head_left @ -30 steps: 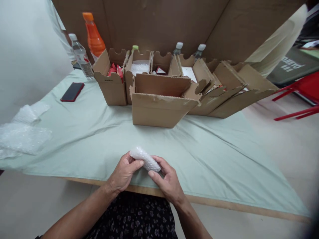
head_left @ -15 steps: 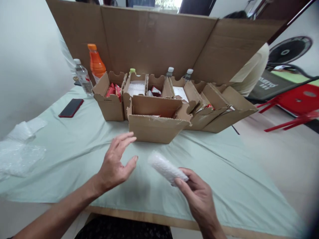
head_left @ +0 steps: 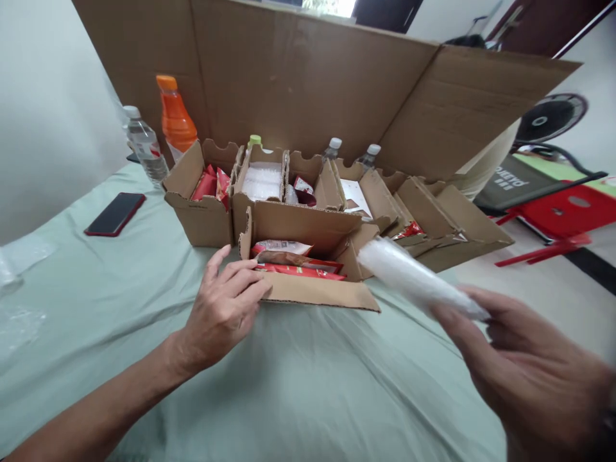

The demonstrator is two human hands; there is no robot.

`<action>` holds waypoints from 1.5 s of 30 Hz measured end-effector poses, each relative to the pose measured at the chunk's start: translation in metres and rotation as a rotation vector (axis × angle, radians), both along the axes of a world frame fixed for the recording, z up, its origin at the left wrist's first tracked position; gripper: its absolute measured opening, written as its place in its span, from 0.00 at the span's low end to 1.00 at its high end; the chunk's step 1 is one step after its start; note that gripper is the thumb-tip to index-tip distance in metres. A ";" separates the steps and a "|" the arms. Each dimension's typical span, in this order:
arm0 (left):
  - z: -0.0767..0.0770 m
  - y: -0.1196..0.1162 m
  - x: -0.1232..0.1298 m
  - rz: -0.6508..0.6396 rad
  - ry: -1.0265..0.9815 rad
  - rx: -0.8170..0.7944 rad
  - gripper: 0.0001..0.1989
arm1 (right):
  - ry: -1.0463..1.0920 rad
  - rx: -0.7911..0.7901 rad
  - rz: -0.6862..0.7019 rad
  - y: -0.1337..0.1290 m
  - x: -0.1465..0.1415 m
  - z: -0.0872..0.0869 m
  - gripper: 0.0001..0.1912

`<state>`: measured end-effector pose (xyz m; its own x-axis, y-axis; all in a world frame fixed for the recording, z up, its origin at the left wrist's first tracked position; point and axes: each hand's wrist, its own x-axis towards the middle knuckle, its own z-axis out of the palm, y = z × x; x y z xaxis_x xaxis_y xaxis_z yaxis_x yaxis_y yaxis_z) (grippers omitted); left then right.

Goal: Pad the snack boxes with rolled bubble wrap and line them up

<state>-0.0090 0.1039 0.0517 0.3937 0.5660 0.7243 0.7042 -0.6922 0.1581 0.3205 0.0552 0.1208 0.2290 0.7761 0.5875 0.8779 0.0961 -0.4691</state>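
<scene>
In my right hand (head_left: 524, 359) is a white bubble-wrapped bundle (head_left: 414, 273), pinched at its near end between thumb and fingers. Its far end hangs by the right side of the front cardboard box (head_left: 327, 294), slightly blurred. My left hand (head_left: 224, 305) grips the left end of that box's front flap, fingers over the edge and thumb hidden. The flap leans outward. Inside the box stand several red and brown snack packets (head_left: 298, 262).
Behind is a row of open cardboard boxes, one with red packets (head_left: 206, 184), another with bubble wrap (head_left: 264, 179). A tall cardboard panel (head_left: 298, 83) backs them. Left stand an orange bottle (head_left: 177, 122) and a water bottle (head_left: 147, 151), near a phone (head_left: 115, 213).
My left hand has moved onto the front box's flap, which now tilts outward and shows the packets. My right hand has carried the bubble-wrapped bundle up and right.
</scene>
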 end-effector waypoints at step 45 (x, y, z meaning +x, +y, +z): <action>-0.068 0.031 0.012 -0.085 -0.838 -0.859 0.45 | 0.321 -0.411 0.582 0.101 -0.016 -0.108 0.34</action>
